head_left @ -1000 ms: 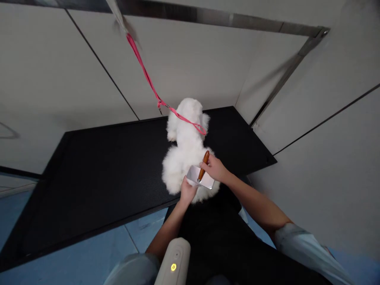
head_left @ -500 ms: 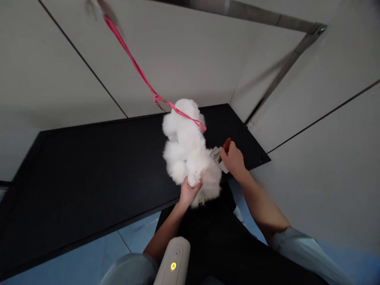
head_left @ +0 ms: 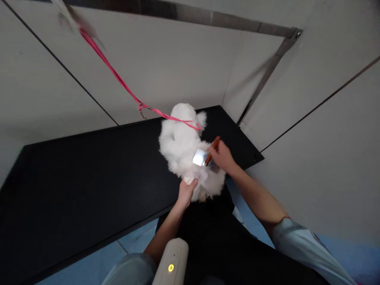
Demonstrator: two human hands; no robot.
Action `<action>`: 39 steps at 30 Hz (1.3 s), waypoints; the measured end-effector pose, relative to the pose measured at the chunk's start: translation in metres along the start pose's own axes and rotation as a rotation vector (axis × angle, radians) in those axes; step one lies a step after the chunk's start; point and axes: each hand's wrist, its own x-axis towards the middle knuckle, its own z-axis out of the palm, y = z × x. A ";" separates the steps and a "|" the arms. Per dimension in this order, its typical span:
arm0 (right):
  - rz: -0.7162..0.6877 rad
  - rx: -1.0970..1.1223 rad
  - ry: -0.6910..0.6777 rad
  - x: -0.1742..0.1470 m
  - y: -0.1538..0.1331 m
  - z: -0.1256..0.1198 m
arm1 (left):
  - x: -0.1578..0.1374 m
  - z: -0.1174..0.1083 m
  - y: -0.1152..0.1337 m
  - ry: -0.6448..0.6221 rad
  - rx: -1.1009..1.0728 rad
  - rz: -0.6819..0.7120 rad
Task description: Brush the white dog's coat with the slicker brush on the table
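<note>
A fluffy white dog (head_left: 178, 138) is on the black table, its rear end towards me. My left hand (head_left: 187, 192) is closed on a tuft of white fur at the dog's rear; whether this is tail or leg I cannot tell. My right hand (head_left: 222, 157) grips a slicker brush (head_left: 200, 157) by its reddish-brown handle. The brush's shiny metal head is over the dog's hindquarters, just above my left hand. A pink grooming loop (head_left: 127, 89) reaches from the upper left to the dog's neck.
The black table (head_left: 97, 178) stands against grey wall panels (head_left: 148, 59). A metal bar (head_left: 192, 16) runs overhead, joined to a slanting post (head_left: 267, 75) at the right. A pale device with a yellow light (head_left: 172, 261) shows at the bottom, above blue floor (head_left: 142, 233).
My right hand has brought the brush leftwards over the dog's hindquarters, its shiny head now showing. My left hand keeps its hold. The whole view has shifted slightly.
</note>
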 end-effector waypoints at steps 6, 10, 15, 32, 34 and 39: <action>0.052 0.161 -0.011 -0.015 0.021 -0.007 | 0.020 0.001 0.015 -0.052 -0.214 -0.167; 0.153 0.354 0.020 -0.011 0.020 -0.005 | 0.027 -0.003 0.034 -0.020 -0.243 -0.131; 0.162 0.678 0.310 0.000 0.014 -0.032 | 0.038 -0.014 0.080 -0.036 -0.265 -0.100; -0.482 -0.062 0.030 -0.032 -0.054 0.048 | 0.014 -0.018 0.193 -0.083 0.446 0.588; -0.571 -0.088 0.053 -0.038 -0.050 0.039 | 0.019 -0.031 0.239 0.003 0.740 0.765; -0.650 -0.122 0.050 -0.047 -0.051 0.021 | 0.033 0.013 0.334 -0.493 1.013 1.145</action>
